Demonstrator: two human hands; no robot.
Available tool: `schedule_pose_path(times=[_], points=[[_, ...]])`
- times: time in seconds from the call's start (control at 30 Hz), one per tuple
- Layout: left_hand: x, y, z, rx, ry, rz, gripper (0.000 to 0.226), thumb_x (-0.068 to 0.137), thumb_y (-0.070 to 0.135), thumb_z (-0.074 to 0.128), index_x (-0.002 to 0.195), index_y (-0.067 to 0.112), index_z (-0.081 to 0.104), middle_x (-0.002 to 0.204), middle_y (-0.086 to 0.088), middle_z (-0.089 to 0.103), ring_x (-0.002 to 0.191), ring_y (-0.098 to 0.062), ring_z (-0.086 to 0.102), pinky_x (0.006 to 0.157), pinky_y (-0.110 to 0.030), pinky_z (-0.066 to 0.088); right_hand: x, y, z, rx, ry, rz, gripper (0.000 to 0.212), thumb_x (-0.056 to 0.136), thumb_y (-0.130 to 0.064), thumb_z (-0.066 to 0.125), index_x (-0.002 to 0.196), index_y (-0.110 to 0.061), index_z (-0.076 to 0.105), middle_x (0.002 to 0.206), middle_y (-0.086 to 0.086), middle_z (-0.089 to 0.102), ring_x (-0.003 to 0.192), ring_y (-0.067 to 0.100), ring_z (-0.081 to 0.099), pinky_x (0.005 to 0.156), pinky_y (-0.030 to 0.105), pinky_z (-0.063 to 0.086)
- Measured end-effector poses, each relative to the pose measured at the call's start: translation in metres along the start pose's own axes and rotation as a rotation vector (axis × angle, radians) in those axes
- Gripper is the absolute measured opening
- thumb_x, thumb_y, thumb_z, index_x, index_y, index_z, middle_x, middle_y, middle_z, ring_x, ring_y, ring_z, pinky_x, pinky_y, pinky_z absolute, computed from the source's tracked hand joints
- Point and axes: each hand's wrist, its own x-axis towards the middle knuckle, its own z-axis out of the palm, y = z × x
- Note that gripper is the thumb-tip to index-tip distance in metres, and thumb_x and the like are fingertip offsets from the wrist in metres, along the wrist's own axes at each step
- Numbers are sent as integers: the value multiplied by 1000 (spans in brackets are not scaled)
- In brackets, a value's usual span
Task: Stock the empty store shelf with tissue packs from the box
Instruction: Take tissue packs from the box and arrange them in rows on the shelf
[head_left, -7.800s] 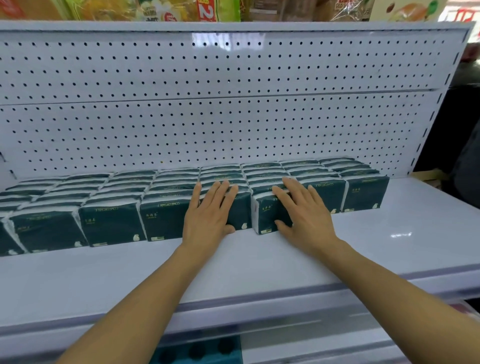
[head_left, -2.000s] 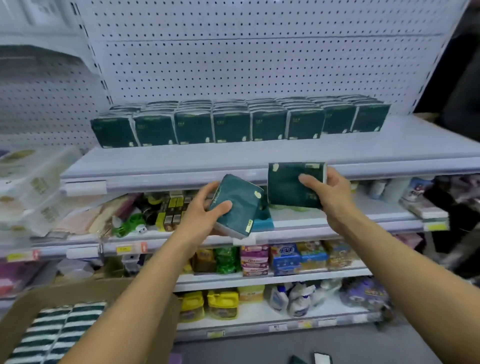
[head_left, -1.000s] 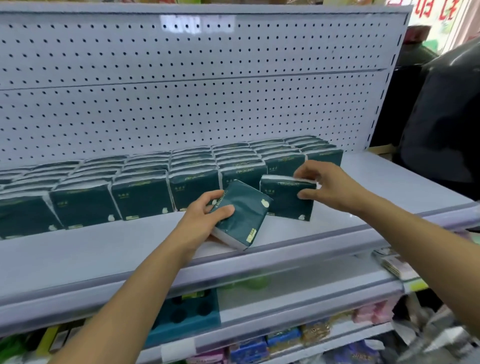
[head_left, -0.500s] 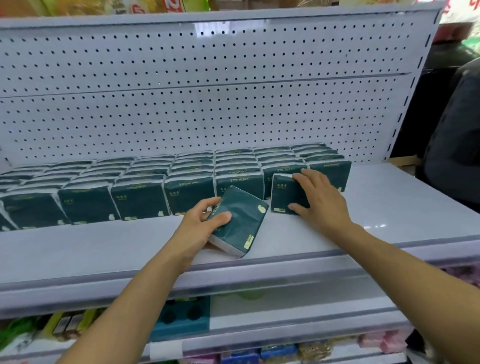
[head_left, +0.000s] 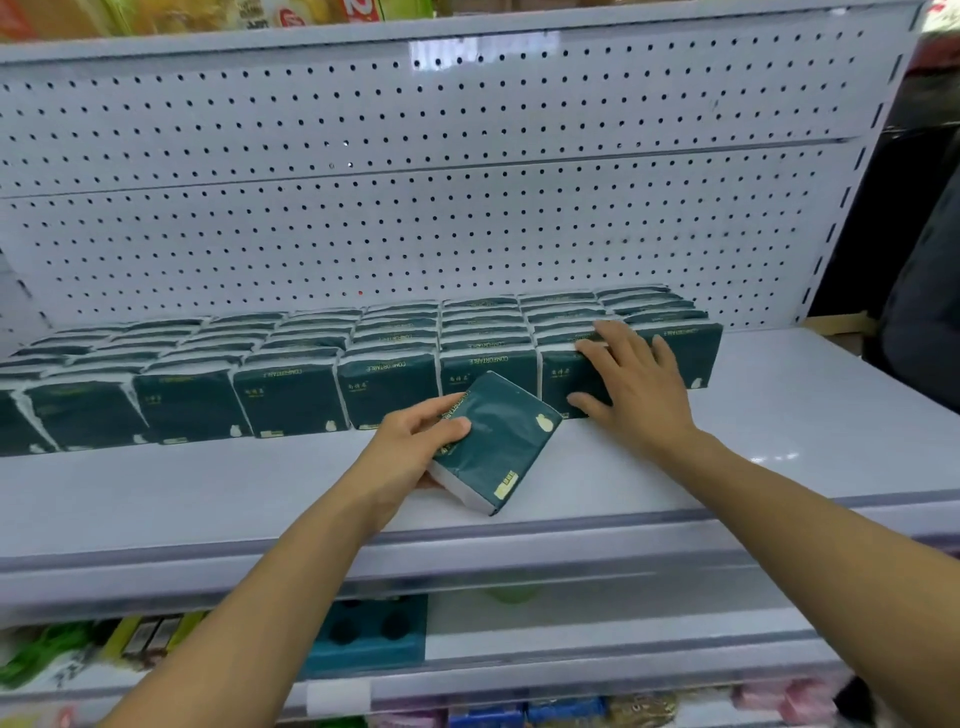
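Near the front edge of the shelf (head_left: 779, 415), the left hand (head_left: 410, 452) gripped a tilted tissue pack (head_left: 498, 441) while the right hand (head_left: 634, 384), fingers spread, pressed the front row (head_left: 291, 395); next that pack likely needed standing up beside it.

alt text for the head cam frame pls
The left hand grips a tilted dark green tissue pack on the white shelf, while the right hand presses flat against the stocked row of packs.
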Motion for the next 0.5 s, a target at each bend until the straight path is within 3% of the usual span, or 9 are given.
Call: schedule_pose_path(times=[0.07, 0.13, 0.23, 0.33, 0.43, 0.5], points=[[-2, 3, 4, 59, 4, 25, 23, 98, 22, 58, 115, 34, 69, 105, 6, 75, 97, -15, 70, 77, -33, 58, -3, -10, -14, 101, 82, 26, 57, 94, -55, 45, 138, -20, 47, 152, 5, 35, 142, 25, 27, 113, 52, 24], [-4, 8, 11, 152, -9, 90, 20, 98, 31, 57, 109, 35, 73, 100, 9, 75, 92, -11, 69, 75, -28, 54, -8, -25, -39, 435, 51, 40, 58, 94, -60, 43, 141, -27, 44, 150, -2, 38, 139, 16, 31, 110, 39, 29], [-6, 15, 30, 242, -16, 209, 23, 94, 36, 61, 97, 23, 79, 94, 5, 76, 92, -16, 70, 80, -35, 55, -15, -44, -74, 886, -357, 20, 65, 80, -62, 64, 139, -47, 40, 143, -23, 40, 131, -2, 39, 103, 25, 35], [-2, 19, 52, 288, 26, 327, 19, 88, 30, 70, 78, 18, 80, 79, -3, 75, 77, -19, 69, 72, -37, 55, -20, -36, -84, 921, -514, -45, 57, 72, -48, 81, 123, -41, 59, 122, -20, 59, 110, 2, 58, 91, 26, 50], [5, 20, 74, 315, 41, 405, 18, 84, 30, 74, 70, 19, 77, 69, 1, 72, 63, -7, 62, 61, -24, 49, -29, -16, -92, 1024, -494, 7, 45, 70, -30, 86, 112, -28, 69, 106, -12, 70, 102, 5, 64, 88, 23, 52], [11, 18, 90, 330, 56, 447, 24, 85, 34, 73, 69, 17, 76, 67, 1, 70, 62, -7, 59, 62, -24, 47, -36, 0, -95, 1049, -461, 53, 41, 69, -21, 87, 107, -25, 72, 102, -13, 72, 100, 2, 65, 87, 17, 50]])
